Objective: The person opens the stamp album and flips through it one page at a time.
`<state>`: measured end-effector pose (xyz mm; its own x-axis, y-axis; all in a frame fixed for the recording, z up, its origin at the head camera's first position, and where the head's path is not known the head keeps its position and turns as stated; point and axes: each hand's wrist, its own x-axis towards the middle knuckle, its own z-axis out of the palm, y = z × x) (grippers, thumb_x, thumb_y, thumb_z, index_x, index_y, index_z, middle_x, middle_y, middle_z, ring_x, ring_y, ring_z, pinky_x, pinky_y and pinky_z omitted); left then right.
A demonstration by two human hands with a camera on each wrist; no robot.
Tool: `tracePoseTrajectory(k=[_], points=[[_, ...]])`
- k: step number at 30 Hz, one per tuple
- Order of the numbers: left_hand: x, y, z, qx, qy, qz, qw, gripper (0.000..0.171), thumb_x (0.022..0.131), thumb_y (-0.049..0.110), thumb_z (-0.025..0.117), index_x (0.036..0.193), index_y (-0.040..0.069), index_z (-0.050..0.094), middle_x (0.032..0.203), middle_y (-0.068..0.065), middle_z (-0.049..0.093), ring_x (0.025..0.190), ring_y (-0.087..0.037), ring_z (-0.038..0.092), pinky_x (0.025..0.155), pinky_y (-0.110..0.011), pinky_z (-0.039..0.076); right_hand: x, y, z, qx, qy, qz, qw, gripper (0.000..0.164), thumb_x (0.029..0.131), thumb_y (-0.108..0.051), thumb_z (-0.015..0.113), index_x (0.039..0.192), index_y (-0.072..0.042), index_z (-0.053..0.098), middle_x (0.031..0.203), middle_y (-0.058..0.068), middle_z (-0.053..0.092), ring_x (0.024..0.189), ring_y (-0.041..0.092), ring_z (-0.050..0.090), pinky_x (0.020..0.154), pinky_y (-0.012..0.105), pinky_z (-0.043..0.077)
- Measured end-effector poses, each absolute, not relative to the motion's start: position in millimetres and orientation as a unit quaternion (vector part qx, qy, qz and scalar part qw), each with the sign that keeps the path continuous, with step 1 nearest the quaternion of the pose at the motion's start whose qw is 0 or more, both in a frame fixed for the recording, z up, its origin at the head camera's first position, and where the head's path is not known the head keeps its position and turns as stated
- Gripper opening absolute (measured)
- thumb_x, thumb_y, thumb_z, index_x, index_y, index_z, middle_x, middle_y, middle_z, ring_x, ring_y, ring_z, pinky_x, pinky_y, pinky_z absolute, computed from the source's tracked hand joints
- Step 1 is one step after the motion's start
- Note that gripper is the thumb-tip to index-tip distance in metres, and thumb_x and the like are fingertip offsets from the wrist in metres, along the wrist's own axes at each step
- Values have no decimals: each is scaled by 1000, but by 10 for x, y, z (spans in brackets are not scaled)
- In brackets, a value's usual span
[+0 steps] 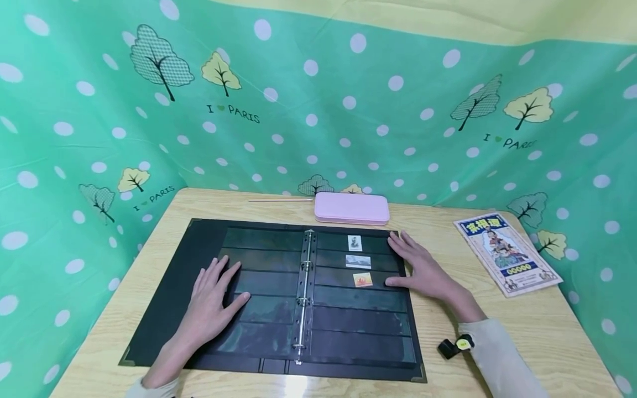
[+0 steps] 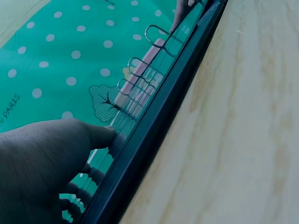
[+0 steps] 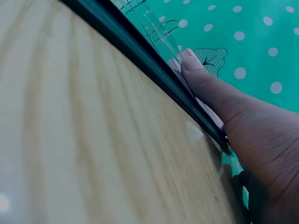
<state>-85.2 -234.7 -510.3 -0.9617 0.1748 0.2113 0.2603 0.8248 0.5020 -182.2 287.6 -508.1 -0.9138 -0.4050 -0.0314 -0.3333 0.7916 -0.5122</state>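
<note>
A black ring-binder stamp album (image 1: 164, 287) lies spread on the table, with clear-strip pages either side of its metal rings (image 1: 304, 298). On the right page, one under another, sit a pale portrait stamp (image 1: 354, 243), a grey-blue stamp (image 1: 358, 261) and an orange stamp (image 1: 363, 279). My left hand (image 1: 209, 307) rests on the left page, fingers spread; its thumb (image 2: 100, 136) lies over the page in the left wrist view. At the album's right edge is my right hand (image 1: 423, 271), its thumb (image 3: 205, 81) straight over the page beside the orange stamp.
Behind the album stand a pink case (image 1: 351, 208) and a thin stick (image 1: 280, 200). To the right lies a printed booklet (image 1: 507, 253). A small black device (image 1: 449, 349) is at the right wrist. A green dotted curtain (image 1: 308, 110) hangs behind the wooden table (image 1: 448, 224).
</note>
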Motion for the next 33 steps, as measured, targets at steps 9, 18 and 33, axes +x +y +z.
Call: tracePoseTrajectory(k=[9, 18, 33], points=[[-851, -2351, -5104, -116, -951, -275, 82, 74, 104, 38, 78, 163, 2, 52, 173, -33, 34, 163, -57, 21, 131, -71, 11, -1798, 2847, -5025, -198, 947, -245, 62, 105, 91, -60, 87, 174, -15, 39, 182, 10, 29, 170, 42, 14, 128, 74, 22], [-851, -2352, -5117, -119, -951, -273, 86, 74, 104, 39, 78, 162, 1, 52, 172, -33, 35, 162, -58, 22, 131, -71, 11, -1778, 2818, -4988, -199, 946, -248, 58, 98, 92, -50, 90, 171, -13, 45, 178, 13, 36, 167, 45, 21, 126, 75, 25], [-839, -2354, -5107, -116, -952, -272, 82, 73, 104, 38, 78, 163, 2, 52, 173, -33, 34, 162, -57, 22, 130, -71, 12, -1610, 2730, -4944, -165, 933, -320, 3, 80, 92, -31, 94, 163, -17, 59, 141, 21, 66, 114, 38, 65, 94, 54, 54]])
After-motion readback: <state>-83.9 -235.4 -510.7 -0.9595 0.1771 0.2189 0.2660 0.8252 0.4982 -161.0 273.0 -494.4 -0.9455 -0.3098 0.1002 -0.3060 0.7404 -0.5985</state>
